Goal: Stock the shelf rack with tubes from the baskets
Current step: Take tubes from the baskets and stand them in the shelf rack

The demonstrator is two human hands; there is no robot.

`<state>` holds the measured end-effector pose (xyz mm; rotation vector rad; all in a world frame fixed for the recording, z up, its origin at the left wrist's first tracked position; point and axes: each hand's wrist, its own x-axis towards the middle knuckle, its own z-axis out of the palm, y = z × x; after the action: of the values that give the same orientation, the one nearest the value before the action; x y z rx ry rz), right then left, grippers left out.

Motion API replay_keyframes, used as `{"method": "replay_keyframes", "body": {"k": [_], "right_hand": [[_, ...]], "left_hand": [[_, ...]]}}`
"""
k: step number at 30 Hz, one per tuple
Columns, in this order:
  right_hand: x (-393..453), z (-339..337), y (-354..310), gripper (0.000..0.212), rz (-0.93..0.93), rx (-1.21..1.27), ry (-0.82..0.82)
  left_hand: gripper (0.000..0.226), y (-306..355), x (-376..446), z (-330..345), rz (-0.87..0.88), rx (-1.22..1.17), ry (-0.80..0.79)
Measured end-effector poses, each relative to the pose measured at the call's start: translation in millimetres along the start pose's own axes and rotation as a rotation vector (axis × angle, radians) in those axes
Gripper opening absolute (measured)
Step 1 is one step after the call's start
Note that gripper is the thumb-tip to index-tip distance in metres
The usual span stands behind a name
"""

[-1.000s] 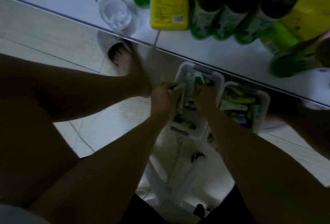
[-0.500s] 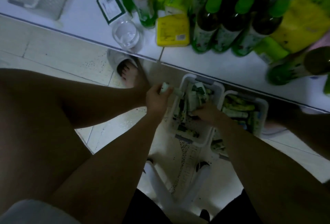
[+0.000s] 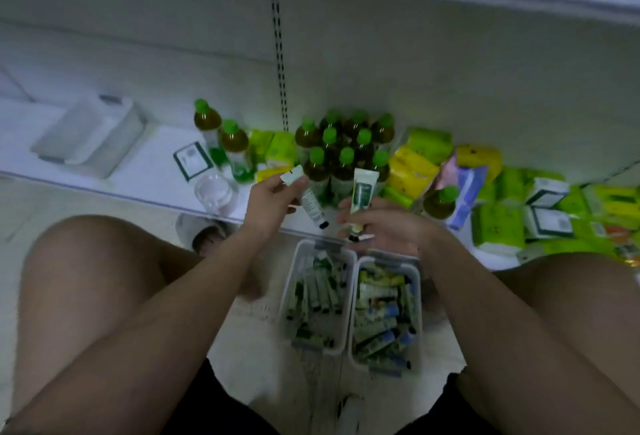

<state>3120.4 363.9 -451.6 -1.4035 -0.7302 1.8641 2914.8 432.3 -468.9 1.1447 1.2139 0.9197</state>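
White shelf rack point(image 3: 114, 171) fills the background, and before it the left hand point(image 3: 273, 197) pinches one tube point(image 3: 306, 197) while the right hand point(image 3: 384, 225) clasps another tube point(image 3: 362, 188), both above the two baskets point(image 3: 354, 282).

Translucent plastic baskets point(image 3: 354, 282), glossy tubes point(image 3: 362, 192)

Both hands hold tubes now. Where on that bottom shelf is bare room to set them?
Bare shelf lies between the white tray and the card by the clear cup. From the green-capped bottles rightward through the packets it is crowded.
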Motion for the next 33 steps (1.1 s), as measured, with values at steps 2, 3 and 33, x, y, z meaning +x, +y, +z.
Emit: {"method": "replay_keyframes", "body": {"k": [2,3,33], "right_hand": [[-25,8,-34,0.024,-0.138,-0.009,0.044],[-37,12,-47,0.028,-0.19,0.008,0.033],[-208,-5,-311,0.031,-0.788,-0.567,0.689]], "left_hand": [[0.004,37,-5,-1,0.087,0.004,-0.072],[0.004,54,-8,-2,0.13,0.009,-0.104],[0.023,377,-14,71,0.41,0.083,-0.443]]}}
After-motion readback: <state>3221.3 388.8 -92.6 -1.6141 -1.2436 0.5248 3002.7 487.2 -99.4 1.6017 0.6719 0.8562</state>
